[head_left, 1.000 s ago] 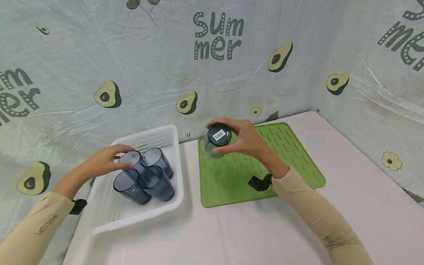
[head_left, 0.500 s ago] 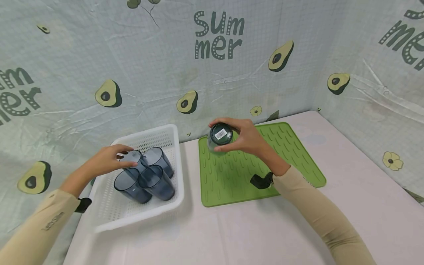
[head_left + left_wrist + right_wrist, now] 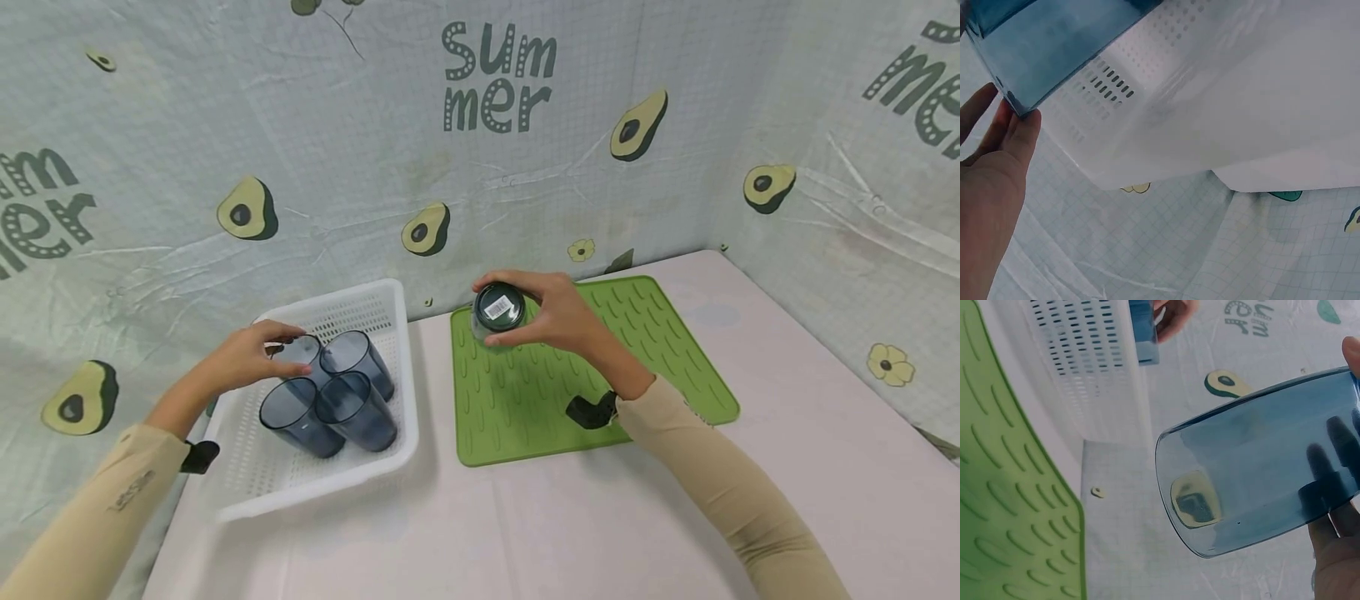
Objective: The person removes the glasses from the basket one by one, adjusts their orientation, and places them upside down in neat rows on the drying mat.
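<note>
My right hand grips a blue tinted drinking glass over the mat's back left corner. Turned upside down, the glass shows its dark base with a white barcode label. The right wrist view has this glass on its side, fingers and thumb at the base end. My left hand pinches the rim of another blue glass, the back left one of several standing close together in the white basket. In the left wrist view, fingertips sit right at the rim of that glass.
The white slotted plastic basket stands at the left of the table. To its right lies a green ridged drying mat. A pale pink cloth covers the table. Behind and at the right hang avocado-print curtains.
The glass in my right hand has tipped so its base faces the head camera more squarely. My left forearm has shifted slightly right, with its fingers staying at the back left glass.
</note>
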`<state>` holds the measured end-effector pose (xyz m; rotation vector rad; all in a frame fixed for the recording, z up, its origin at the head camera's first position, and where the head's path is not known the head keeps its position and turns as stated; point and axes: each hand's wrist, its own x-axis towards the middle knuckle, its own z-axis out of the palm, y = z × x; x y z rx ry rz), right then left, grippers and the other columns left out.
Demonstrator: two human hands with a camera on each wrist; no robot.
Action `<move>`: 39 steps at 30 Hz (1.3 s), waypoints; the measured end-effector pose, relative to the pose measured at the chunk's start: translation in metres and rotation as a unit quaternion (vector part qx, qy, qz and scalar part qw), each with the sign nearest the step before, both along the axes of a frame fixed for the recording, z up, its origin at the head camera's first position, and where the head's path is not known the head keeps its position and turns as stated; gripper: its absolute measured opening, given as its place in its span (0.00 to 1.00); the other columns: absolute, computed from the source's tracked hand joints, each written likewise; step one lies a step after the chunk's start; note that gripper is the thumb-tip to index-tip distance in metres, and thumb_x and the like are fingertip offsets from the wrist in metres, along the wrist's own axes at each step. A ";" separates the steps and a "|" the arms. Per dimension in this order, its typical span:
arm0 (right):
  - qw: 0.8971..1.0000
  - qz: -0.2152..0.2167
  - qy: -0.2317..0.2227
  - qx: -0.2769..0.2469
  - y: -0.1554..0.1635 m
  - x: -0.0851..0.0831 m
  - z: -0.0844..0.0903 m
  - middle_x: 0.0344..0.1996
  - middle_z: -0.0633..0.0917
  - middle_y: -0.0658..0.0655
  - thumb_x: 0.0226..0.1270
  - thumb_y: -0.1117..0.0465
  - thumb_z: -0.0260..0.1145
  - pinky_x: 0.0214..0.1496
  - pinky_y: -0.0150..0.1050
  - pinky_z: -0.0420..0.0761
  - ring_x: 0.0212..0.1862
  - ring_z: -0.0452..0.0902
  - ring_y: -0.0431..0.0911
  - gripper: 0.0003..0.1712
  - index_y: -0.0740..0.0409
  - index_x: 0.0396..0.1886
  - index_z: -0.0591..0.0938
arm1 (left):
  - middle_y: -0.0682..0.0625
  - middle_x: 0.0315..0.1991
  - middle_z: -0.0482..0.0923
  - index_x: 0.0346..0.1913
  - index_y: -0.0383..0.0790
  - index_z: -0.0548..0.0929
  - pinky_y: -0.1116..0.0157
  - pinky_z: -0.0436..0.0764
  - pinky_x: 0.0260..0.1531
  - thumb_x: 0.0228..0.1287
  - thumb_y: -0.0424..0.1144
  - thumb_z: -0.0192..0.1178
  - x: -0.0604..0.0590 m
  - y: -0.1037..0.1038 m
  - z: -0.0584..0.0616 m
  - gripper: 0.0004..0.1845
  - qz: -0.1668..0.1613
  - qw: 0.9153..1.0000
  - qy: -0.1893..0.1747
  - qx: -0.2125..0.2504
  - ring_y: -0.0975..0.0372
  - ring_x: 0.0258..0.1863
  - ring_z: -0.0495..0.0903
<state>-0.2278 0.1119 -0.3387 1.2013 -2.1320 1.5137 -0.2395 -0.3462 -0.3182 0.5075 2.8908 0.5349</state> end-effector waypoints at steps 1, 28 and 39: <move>1.000 0.000 0.001 0.000 0.000 0.000 0.000 0.54 0.87 0.51 0.47 0.62 0.86 0.61 0.40 0.80 0.57 0.82 0.44 0.38 0.54 0.61 0.83 | 0.29 0.65 0.70 0.67 0.28 0.75 0.40 0.75 0.60 0.58 0.51 0.75 -0.001 -0.001 0.000 0.41 0.005 1.000 -0.012 0.006 0.35 0.63 0.72; 0.998 -0.059 0.034 -0.018 -0.005 0.002 0.000 0.52 0.87 0.58 0.45 0.67 0.85 0.57 0.41 0.82 0.54 0.84 0.49 0.37 0.61 0.59 0.83 | 0.22 0.75 0.46 0.77 0.23 0.44 0.34 0.61 0.67 0.63 0.47 0.73 -0.021 -0.007 -0.008 0.58 0.089 0.974 -0.169 0.121 0.31 0.73 0.52; 0.997 -0.052 0.057 -0.029 -0.007 -0.001 -0.005 0.53 0.88 0.53 0.47 0.61 0.85 0.56 0.44 0.83 0.54 0.84 0.44 0.36 0.56 0.59 0.84 | 0.27 0.70 0.60 0.74 0.23 0.56 0.43 0.68 0.65 0.62 0.42 0.73 -0.028 -0.021 -0.012 0.48 0.068 0.975 -0.153 0.144 0.38 0.69 0.62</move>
